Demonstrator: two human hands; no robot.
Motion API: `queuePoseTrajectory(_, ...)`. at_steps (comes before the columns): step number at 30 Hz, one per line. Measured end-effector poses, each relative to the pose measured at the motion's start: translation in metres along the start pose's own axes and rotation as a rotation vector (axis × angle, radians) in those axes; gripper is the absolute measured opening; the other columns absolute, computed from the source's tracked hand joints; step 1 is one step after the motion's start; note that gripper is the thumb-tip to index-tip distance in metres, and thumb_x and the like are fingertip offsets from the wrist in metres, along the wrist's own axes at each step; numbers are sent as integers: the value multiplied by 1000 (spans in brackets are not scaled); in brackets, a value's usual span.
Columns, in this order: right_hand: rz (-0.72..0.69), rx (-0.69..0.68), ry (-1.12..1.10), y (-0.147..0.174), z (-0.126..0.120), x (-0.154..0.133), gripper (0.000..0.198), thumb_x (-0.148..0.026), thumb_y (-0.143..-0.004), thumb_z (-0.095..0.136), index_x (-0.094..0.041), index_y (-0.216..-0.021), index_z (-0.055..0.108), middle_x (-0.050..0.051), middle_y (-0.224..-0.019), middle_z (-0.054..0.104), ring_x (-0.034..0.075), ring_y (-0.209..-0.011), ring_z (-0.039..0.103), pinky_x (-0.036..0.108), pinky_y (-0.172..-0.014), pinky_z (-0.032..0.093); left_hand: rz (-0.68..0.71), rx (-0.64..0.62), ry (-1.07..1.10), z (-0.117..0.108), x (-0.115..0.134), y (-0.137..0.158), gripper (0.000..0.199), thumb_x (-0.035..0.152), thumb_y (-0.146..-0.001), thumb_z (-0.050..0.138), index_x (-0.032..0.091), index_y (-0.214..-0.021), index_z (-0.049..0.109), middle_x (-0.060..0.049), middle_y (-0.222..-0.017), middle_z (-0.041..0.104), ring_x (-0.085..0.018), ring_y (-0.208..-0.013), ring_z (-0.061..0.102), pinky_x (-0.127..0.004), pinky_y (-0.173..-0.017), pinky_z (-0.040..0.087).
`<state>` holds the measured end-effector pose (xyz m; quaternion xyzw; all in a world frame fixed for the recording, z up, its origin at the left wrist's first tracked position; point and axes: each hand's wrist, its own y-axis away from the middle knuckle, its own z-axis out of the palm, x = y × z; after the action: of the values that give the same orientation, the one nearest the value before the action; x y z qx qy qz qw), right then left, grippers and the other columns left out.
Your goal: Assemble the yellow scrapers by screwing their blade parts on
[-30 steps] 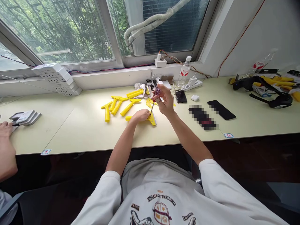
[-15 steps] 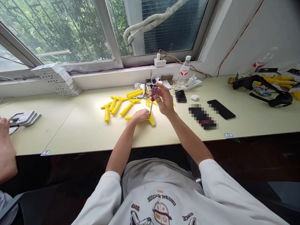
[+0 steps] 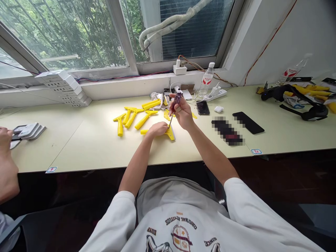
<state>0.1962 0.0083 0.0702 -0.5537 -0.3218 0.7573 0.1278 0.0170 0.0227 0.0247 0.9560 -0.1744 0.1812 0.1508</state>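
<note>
My left hand (image 3: 158, 129) is closed over a yellow scraper (image 3: 171, 134), pressing it against the table; its handle end pokes out to the left and a pale blade edge lies at the right. In my right hand (image 3: 183, 113) is a screwdriver (image 3: 177, 98) with a dark purple handle, fingers wrapped round it. The shaft slants down and left, its tip at the scraper head beside my left fingers. Whether a screw sits under the tip is too small to tell. Several yellow scraper handles (image 3: 142, 120) lie behind and left of my hands.
Behind my right hand are a phone (image 3: 203, 107), a water bottle (image 3: 207, 80) and a power strip (image 3: 216, 93). A white earbud case (image 3: 218, 109) and a black slab (image 3: 248, 122) lie to the right. At far left, another person's hand (image 3: 4, 140) is by stacked grey-white pieces (image 3: 30, 131).
The screwdriver has gone from nearly upright to leaning, its handle tipped right. My right fingers have shifted their grip round the handle. My left hand and the scraper stay put.
</note>
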Motion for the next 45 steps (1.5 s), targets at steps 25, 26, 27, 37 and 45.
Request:
queuePoseTrajectory(25,50,-18,-63,4,-1,-8,64,-85,-95,73,-29,-125,72,6,-100,76,23,-84,74,38,-69,65,4,8,11,1,-2,-1,27,30,-103,52,22,-86,71,-13,-100,79,-29,-90,70,-37,-78,48)
queuePoseTrajectory(26,47,-16,-53,5,0,-8,62,-83,-92,78,-29,-122,72,5,-101,77,23,-87,75,38,-70,66,4,8,13,1,-2,-1,26,30,-102,53,22,-86,71,-13,-100,79,-29,-89,70,-37,-78,48)
queuePoseTrajectory(27,45,-10,-48,5,1,-8,61,-80,-89,84,-29,-118,71,5,-102,78,23,-90,77,37,-72,67,3,9,12,1,-1,-1,26,30,-102,53,21,-87,72,-13,-99,79,-29,-89,70,-37,-78,49)
queuePoseTrajectory(37,30,-25,-62,2,-2,-2,66,-86,-93,76,-34,-133,67,2,-96,72,19,-73,66,34,-62,60,10,5,8,0,-1,0,26,30,-102,53,21,-88,73,-13,-100,79,-29,-91,70,-37,-80,50)
queuePoseTrajectory(45,78,-35,-179,6,5,-10,51,-66,-86,94,-29,-112,70,2,-99,75,19,-85,72,33,-73,63,6,7,-32,1,0,1,28,30,-104,50,21,-88,72,-13,-103,80,-28,-91,70,-36,-77,48)
